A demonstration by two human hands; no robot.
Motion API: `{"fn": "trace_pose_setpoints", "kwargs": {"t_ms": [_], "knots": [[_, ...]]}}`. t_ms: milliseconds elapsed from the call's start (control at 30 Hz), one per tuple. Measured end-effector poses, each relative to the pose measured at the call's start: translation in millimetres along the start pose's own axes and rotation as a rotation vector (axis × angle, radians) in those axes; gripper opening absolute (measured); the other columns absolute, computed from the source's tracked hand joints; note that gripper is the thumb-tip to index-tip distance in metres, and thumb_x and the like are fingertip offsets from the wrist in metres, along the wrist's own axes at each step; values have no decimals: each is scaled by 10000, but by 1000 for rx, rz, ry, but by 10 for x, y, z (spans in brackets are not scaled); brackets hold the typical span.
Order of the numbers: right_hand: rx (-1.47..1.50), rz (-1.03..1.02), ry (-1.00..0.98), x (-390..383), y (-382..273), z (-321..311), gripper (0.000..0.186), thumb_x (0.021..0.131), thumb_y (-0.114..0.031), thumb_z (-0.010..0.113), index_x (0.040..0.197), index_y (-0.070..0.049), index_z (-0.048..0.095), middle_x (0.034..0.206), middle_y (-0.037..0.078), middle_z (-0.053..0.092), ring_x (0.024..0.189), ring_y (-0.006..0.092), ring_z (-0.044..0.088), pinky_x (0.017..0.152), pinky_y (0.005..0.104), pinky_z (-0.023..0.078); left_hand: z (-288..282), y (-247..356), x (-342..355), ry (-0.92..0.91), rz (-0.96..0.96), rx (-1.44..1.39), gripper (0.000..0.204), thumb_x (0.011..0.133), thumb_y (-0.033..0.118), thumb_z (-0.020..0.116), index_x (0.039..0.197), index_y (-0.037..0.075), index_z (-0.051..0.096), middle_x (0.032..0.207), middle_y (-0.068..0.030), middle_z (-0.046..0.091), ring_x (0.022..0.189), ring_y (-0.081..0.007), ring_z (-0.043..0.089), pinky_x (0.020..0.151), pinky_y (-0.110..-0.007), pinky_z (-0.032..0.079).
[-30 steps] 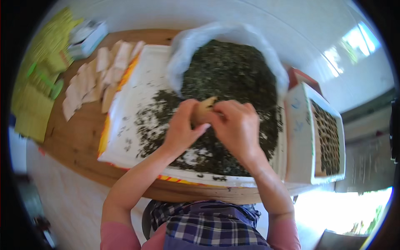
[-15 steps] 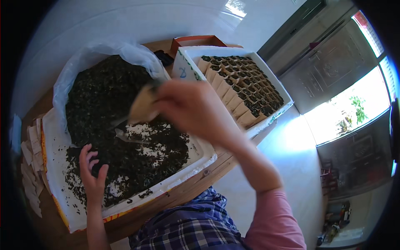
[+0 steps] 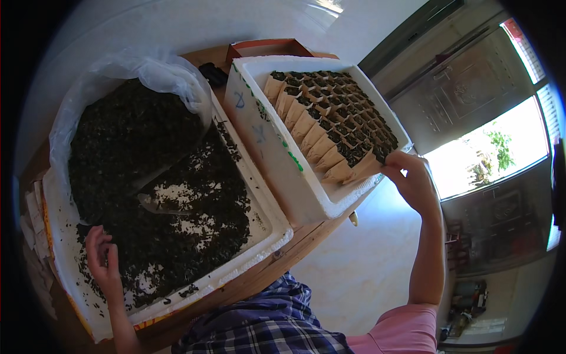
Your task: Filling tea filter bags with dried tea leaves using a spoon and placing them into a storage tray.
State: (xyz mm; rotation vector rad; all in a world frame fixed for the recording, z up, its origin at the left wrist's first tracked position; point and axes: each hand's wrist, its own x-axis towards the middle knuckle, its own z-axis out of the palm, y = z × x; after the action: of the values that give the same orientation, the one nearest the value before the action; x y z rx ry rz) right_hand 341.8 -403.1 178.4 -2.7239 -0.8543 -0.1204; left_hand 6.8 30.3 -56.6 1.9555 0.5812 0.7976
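Note:
At the near right corner of a white foam box [image 3: 277, 171], my right hand [image 3: 413, 180] pinches the top of a small brown paper bag [image 3: 367, 169]. That bag stands at the end of the front row, against several similar bags filled with dark dried leaves. My left hand [image 3: 105, 268] is over the left part of a shallow white foam tray [image 3: 274, 233], its fingers loosely curled and the thumb apart, holding nothing I can see. Dark leaf pieces [image 3: 227, 227] lie scattered in the tray. A clear plastic bag [image 3: 191, 88] full of the same leaves opens onto them.
Stacked flat paper bags [image 3: 36, 227] lie left of the tray. Behind the foam box stands an orange-brown open box [image 3: 268, 48], with a black object [image 3: 212, 75] beside it. The wooden table [image 3: 300, 242] ends at a front edge close to my body.
My right hand has carried the paper bag from over the leaves rightward to the foam box's near right corner. My left hand has shifted slightly left and down in view.

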Motion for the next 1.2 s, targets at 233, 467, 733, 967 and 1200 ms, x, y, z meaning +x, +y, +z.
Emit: {"fn": "trace_pose_setpoints", "kwargs": {"t_ms": [233,467,733,967,1200], "knots": [[-100,2,-108,63,233,117,83,768,-41,700,748,18,645,652,82,607,594,175,558,598,319,463,-23,-29,34,33,-63,16,405,970,50,528,1373,33,480,1291,-63,550,1056,-135,550,987,-280,399],[-199,104,-189,298,204,270,58,640,-61,631,621,-13,658,562,151,589,529,298,577,559,389,463,-63,-94,40,34,-70,16,408,982,65,532,1385,37,473,1271,-73,562,1065,-131,556,990,-281,398],[-562,138,-508,607,302,427,136,596,-126,673,687,-32,710,635,134,650,609,280,635,593,376,502,-52,-24,39,78,-98,21,394,960,28,540,1350,11,488,1205,-98,584,1002,-132,564,950,-284,423],[-570,129,-609,744,408,559,194,603,-178,691,693,-5,700,680,169,667,681,356,667,624,423,531,-107,-75,42,34,-92,45,366,987,54,532,1351,30,506,1222,-76,585,1063,-131,563,952,-264,430],[-695,147,-661,773,343,667,185,630,-115,689,792,-40,738,828,168,709,823,335,695,702,421,566,-113,-66,40,28,-69,81,359,977,43,544,1335,23,521,1211,-81,600,1043,-129,575,921,-260,450]]}}
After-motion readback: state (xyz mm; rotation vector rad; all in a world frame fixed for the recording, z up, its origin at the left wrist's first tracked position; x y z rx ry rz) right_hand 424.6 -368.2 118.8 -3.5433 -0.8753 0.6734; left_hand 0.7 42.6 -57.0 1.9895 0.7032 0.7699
